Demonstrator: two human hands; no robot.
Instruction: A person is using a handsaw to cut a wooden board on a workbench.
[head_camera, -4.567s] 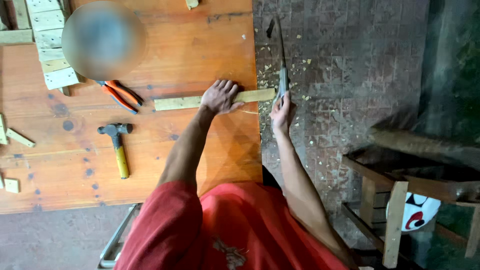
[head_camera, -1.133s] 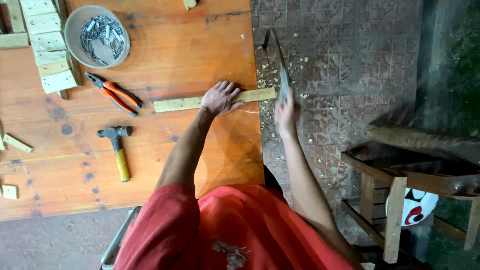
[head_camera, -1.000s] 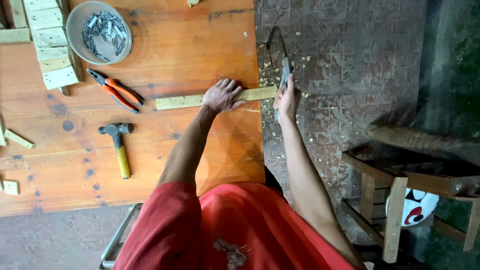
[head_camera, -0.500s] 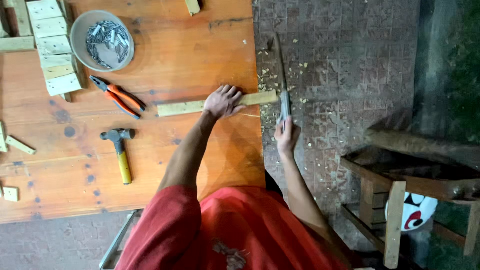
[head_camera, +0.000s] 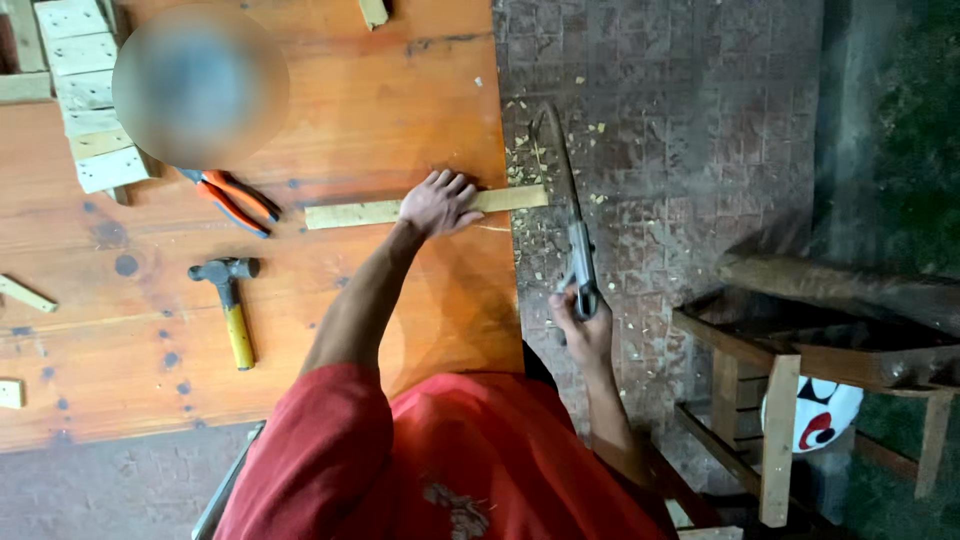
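Note:
A long pale wooden strip (head_camera: 360, 212) lies across the orange wooden table (head_camera: 400, 90), its right end poking past the table's edge. My left hand (head_camera: 438, 203) presses flat on the strip near that edge. My right hand (head_camera: 583, 325) grips the handle of a handsaw (head_camera: 566, 200), whose blade crosses the overhanging end of the strip just beyond the table. Sawdust and chips lie on the paved floor under the cut.
Orange-handled pliers (head_camera: 232, 198) and a yellow-handled hammer (head_camera: 232, 305) lie left of my arm. A stack of short wood blocks (head_camera: 88, 90) sits at the far left, next to a blurred round thing. A wooden stool frame (head_camera: 790, 380) stands at the right.
The saw has gone back and forth through the strip's overhanging end; now my right hand is drawn back toward me. My left hand has stayed on the strip.

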